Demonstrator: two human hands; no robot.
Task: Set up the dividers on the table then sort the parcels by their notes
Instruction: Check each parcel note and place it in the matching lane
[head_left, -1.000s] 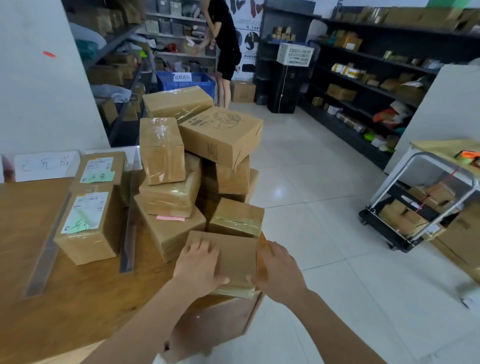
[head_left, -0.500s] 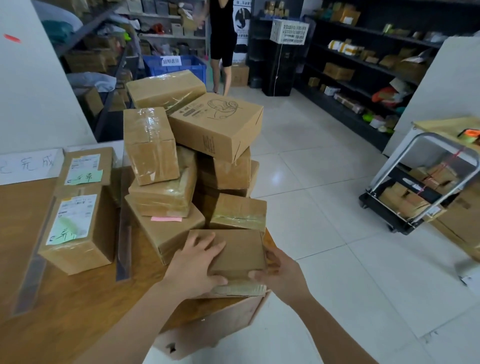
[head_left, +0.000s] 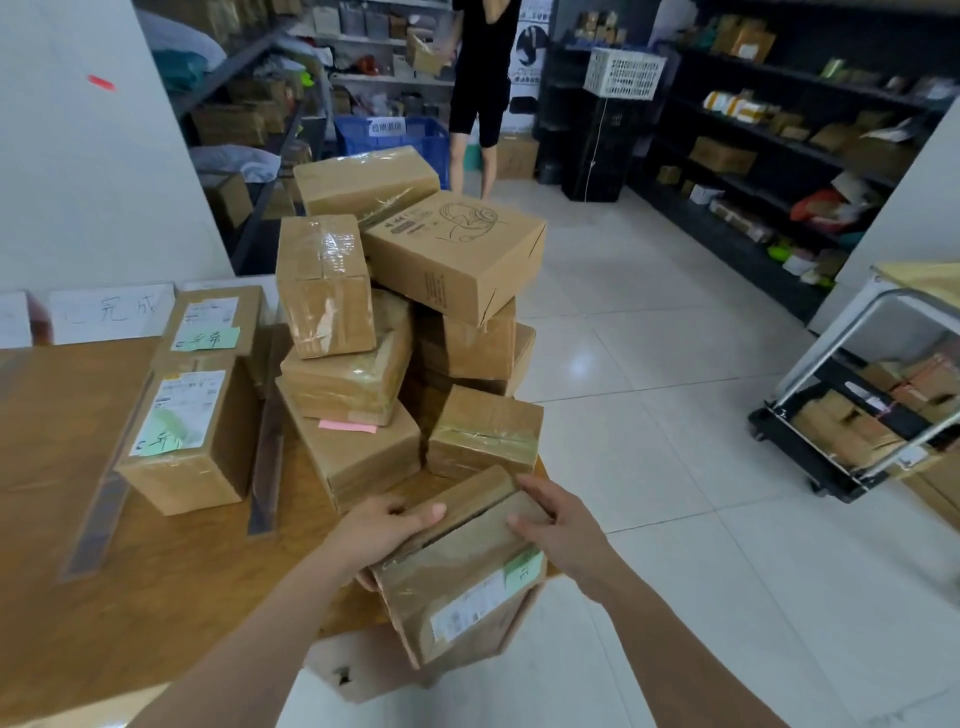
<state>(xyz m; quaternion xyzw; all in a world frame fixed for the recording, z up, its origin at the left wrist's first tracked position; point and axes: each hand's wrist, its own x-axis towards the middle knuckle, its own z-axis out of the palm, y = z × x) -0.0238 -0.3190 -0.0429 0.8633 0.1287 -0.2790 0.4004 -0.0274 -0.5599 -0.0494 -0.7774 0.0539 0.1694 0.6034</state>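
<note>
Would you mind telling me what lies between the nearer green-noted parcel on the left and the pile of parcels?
In the head view, a clear divider strip runs along the table between that parcel and the pile.

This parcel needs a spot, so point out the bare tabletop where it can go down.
Widest bare table lies left of the left divider. Between it and the right divider, wood shows bare in front of the near green-noted parcel. Right of that divider the parcel pile crowds up to the held parcel.
</note>
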